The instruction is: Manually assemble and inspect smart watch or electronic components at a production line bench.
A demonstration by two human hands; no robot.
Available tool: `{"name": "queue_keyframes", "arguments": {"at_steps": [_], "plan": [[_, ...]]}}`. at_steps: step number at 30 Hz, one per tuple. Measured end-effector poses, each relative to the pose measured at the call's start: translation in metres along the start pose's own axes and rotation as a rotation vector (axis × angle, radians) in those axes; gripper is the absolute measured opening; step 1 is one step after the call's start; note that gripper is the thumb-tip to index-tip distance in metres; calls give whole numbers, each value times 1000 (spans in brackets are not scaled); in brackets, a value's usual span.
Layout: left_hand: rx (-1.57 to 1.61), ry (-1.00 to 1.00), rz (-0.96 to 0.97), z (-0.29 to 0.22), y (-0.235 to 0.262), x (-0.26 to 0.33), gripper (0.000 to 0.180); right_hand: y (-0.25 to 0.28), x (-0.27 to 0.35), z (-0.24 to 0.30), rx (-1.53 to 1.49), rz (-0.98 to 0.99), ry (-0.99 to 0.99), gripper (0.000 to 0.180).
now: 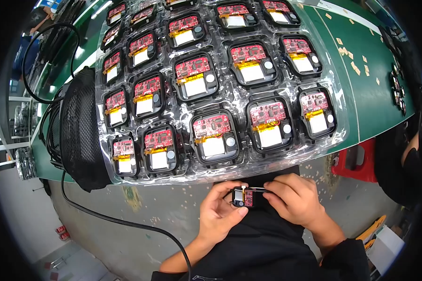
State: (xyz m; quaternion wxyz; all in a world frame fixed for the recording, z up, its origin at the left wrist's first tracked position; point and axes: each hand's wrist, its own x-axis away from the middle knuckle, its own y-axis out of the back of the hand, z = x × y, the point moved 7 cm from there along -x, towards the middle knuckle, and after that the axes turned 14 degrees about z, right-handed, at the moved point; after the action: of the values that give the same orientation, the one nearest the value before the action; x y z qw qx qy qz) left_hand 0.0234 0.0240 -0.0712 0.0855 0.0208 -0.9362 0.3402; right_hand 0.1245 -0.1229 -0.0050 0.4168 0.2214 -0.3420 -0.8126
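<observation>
My left hand [215, 216] grips a small black watch-like case [248, 198] by its edges, thumb at the near side. Inside the case show a red circuit board and a silvery battery, with a thin yellow strip and a small white piece by the upper edge. My right hand [296, 199] pinches a thin dark tool [259, 189], which looks like tweezers. The tool's tip reaches the upper edge of the case; whether it grips anything is too small to tell. Both hands are above my lap, just in front of the table.
A clear plastic tray [338, 122] on the green table [377, 110] holds rows of similar open cases [214, 136]. Left of it stands a black mesh pouch [83, 129] with a black cable [122, 225]. Small tan pieces [356, 68] lie scattered at right. A red stool [349, 164] stands beyond my right arm.
</observation>
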Motion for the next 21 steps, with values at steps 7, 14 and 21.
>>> {"name": "queue_keyframes", "arguments": {"at_steps": [7, 14, 21], "plan": [[34, 92, -57, 3, -7, 1, 58, -2, 5, 6, 172, -94, 85, 26], [51, 101, -47, 3, -7, 0, 58, -4, 6, 4, 92, -114, 61, 24], [32, 86, -45, 0, -8, 1, 57, -6, 4, -5, -161, -67, -17, 18]]}}
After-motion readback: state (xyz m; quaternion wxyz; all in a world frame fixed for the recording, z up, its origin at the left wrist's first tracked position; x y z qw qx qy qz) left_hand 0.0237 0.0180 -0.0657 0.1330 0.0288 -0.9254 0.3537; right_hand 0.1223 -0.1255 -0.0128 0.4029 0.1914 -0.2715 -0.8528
